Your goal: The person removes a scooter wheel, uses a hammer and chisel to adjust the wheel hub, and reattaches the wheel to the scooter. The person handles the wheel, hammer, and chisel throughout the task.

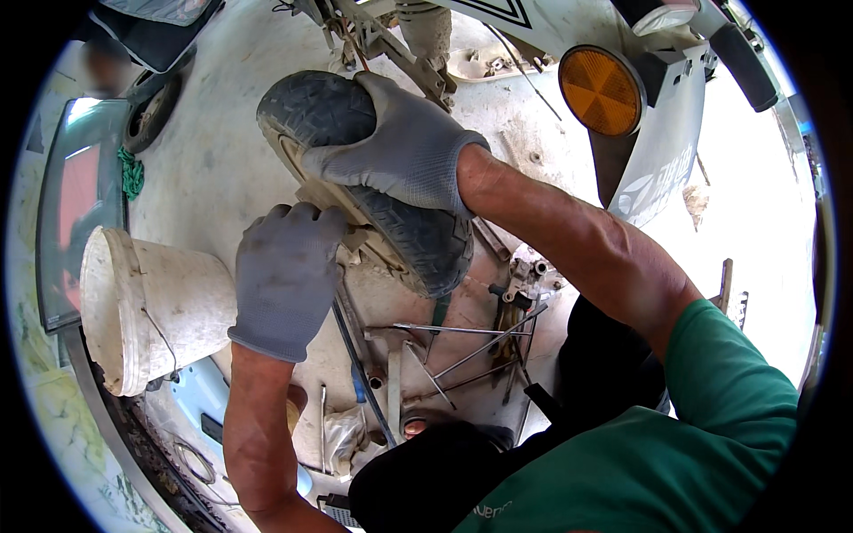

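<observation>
A small wheel with a black, dusty tyre (413, 235) and a tan, dirt-covered rim (384, 250) is tilted in front of me. My right hand (400, 147), in a grey knitted work glove, clasps the tyre from above, its thumb across the tread toward the rim. Lower down, on the rim side, my gloved left hand (289, 262) is closed, fingers curled over the wheel's hub area. A pale part of the hub shows just beyond those knuckles. What lies under the left fingers is hidden.
A dirty white bucket (178, 298) lies tipped at left, before a glass panel (84, 213). Wrenches (453, 329), a hammer (391, 355) and a long dark bar (364, 373) cover the floor near my knees. Above right hangs vehicle bodywork with an orange reflector (601, 91).
</observation>
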`<action>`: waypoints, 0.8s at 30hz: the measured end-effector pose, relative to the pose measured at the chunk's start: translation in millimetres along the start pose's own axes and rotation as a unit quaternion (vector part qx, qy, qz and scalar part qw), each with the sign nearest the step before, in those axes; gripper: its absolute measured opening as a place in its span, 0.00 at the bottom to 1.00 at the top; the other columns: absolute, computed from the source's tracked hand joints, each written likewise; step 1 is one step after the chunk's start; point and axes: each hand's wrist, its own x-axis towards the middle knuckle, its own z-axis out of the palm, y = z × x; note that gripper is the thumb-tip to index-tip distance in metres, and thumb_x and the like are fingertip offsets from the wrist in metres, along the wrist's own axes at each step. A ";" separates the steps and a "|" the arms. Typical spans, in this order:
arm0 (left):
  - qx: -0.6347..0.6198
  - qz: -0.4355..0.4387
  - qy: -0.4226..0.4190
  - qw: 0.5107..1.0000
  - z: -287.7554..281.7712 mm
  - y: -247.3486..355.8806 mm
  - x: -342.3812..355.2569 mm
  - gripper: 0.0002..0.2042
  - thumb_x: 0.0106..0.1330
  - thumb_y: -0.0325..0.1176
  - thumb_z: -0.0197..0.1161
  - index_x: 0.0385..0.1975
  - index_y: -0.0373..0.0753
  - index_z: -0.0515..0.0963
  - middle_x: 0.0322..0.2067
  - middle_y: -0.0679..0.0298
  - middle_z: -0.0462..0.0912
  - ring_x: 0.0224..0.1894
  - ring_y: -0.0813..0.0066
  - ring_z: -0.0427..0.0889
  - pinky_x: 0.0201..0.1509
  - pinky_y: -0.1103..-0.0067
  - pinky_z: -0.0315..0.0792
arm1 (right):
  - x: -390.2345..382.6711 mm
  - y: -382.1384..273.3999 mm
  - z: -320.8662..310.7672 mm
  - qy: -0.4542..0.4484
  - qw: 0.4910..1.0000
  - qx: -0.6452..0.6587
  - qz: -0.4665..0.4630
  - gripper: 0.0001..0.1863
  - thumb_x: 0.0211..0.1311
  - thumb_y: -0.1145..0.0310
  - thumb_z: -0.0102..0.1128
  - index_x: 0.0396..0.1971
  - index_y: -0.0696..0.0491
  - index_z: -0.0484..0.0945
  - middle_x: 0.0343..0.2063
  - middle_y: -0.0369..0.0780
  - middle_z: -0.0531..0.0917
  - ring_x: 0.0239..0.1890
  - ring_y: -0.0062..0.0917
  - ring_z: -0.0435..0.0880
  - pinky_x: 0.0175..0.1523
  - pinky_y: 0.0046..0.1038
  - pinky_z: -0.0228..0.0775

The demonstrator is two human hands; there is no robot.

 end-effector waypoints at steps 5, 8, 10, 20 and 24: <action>-0.038 0.026 0.015 0.999 -4.2 1.6 6.9 0.05 0.60 0.28 0.64 0.35 0.39 0.81 0.32 0.58 0.82 0.37 0.57 0.82 0.41 0.66 0.76 | -1.2 -3.4 -0.6 0.011 1.000 -0.015 0.001 0.51 0.46 0.41 0.76 0.62 0.61 0.68 0.50 0.50 0.83 0.50 0.32 0.85 0.59 0.29 0.75; -0.249 -0.055 -0.008 0.967 3.5 -3.2 8.8 0.07 0.61 0.26 0.64 0.37 0.36 0.83 0.35 0.57 0.84 0.36 0.61 0.84 0.41 0.72 0.77 | -1.8 -3.4 -1.2 0.015 1.000 -0.016 0.006 0.52 0.45 0.40 0.76 0.63 0.62 0.68 0.50 0.50 0.83 0.49 0.32 0.85 0.59 0.29 0.75; -0.337 -0.112 -0.008 0.935 11.3 -9.3 4.4 0.08 0.61 0.25 0.64 0.39 0.34 0.84 0.36 0.57 0.85 0.34 0.64 0.85 0.41 0.75 0.77 | -2.3 -5.0 -2.5 0.009 1.000 -0.011 0.010 0.52 0.45 0.41 0.76 0.63 0.62 0.67 0.50 0.50 0.83 0.49 0.32 0.85 0.59 0.29 0.75; -0.358 -0.127 0.034 0.924 31.6 -7.7 -7.6 0.08 0.61 0.22 0.63 0.39 0.30 0.83 0.35 0.58 0.86 0.32 0.74 0.83 0.40 0.79 0.77 | -3.0 -7.6 -3.9 -0.008 1.000 -0.014 0.024 0.54 0.45 0.40 0.75 0.64 0.64 0.66 0.51 0.52 0.82 0.51 0.34 0.85 0.60 0.29 0.74; -0.428 -0.204 0.008 0.880 32.8 -1.3 -8.2 0.06 0.63 0.24 0.62 0.35 0.30 0.82 0.29 0.59 0.85 0.28 0.78 0.81 0.36 0.80 0.75 | -5.7 -10.6 -2.9 -0.008 0.999 -0.024 0.021 0.54 0.46 0.40 0.74 0.64 0.63 0.65 0.52 0.52 0.81 0.52 0.35 0.84 0.61 0.29 0.74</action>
